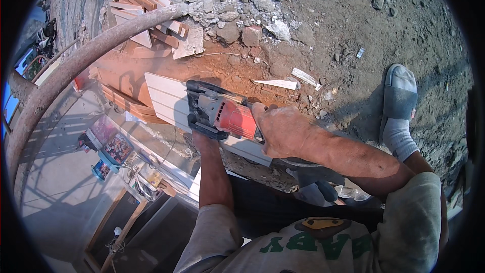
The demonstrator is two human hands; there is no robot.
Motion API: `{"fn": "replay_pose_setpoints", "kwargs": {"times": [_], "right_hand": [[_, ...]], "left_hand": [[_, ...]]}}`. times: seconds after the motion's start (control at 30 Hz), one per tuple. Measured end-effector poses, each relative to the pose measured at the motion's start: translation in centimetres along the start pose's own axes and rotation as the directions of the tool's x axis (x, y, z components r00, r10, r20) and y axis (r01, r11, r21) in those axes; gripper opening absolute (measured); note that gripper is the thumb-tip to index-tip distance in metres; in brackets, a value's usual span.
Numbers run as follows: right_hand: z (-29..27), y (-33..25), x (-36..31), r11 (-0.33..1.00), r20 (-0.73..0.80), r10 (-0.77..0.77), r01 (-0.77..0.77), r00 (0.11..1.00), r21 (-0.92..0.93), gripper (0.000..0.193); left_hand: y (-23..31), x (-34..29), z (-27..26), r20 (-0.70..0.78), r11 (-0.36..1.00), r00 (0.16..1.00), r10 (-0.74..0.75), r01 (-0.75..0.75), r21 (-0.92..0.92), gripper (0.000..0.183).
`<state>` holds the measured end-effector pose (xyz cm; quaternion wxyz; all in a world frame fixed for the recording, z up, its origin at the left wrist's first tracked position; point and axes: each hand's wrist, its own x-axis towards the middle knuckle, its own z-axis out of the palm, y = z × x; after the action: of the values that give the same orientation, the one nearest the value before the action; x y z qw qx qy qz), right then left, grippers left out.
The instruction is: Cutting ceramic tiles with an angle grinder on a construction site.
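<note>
A red and grey handheld tile cutter [235, 117] with a black base rests on a long, pale, striped tile [169, 102]. My right hand [284, 130] is closed round the rear of the cutter. Its blade cannot be seen from here. My left hand [204, 144] reaches under the near front edge of the base, at the tile's near side; the tool hides its fingers. The tile slants from upper left to lower right, and its right end shows below my right wrist.
Reddish tile offcuts [144, 7] lie piled at upper left, with more strips [132, 105] left of the tile. A curved, rusty pipe [96, 53] arches across the left. Orange dust [222, 71], rubble [262, 2] and white shards [275, 84] cover the ground. My sandalled foot [400, 98] stands right.
</note>
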<state>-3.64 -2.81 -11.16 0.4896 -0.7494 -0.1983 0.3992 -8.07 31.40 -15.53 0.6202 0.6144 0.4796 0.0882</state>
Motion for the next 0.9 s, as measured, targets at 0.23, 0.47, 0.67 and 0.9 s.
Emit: {"fn": "replay_pose_setpoints", "kwargs": {"times": [0.23,0.47,0.67,0.9], "right_hand": [[0.2,0.2,-0.3,1.000,-0.023,-0.015,0.015,1.000,-0.010,0.050],[0.0,0.7,-0.8,1.000,-0.022,0.008,-0.008,1.000,-0.004,0.049],[0.1,0.3,-0.9,1.000,-0.019,0.008,-0.008,1.000,0.004,0.046],[0.2,0.7,-1.3,1.000,-0.047,0.008,-0.009,0.999,-0.009,0.046]], "left_hand": [[-0.4,1.6,-1.6,-0.004,0.999,1.000,-0.011,0.011,0.052,0.053],[-0.7,0.8,0.2,0.110,0.994,0.990,-0.086,0.093,-0.060,0.042],[-0.7,3.0,-2.7,0.160,0.990,0.983,-0.092,0.108,-0.091,0.030],[-1.0,2.4,-1.9,0.146,0.993,0.986,-0.079,0.091,-0.081,0.031]]}}
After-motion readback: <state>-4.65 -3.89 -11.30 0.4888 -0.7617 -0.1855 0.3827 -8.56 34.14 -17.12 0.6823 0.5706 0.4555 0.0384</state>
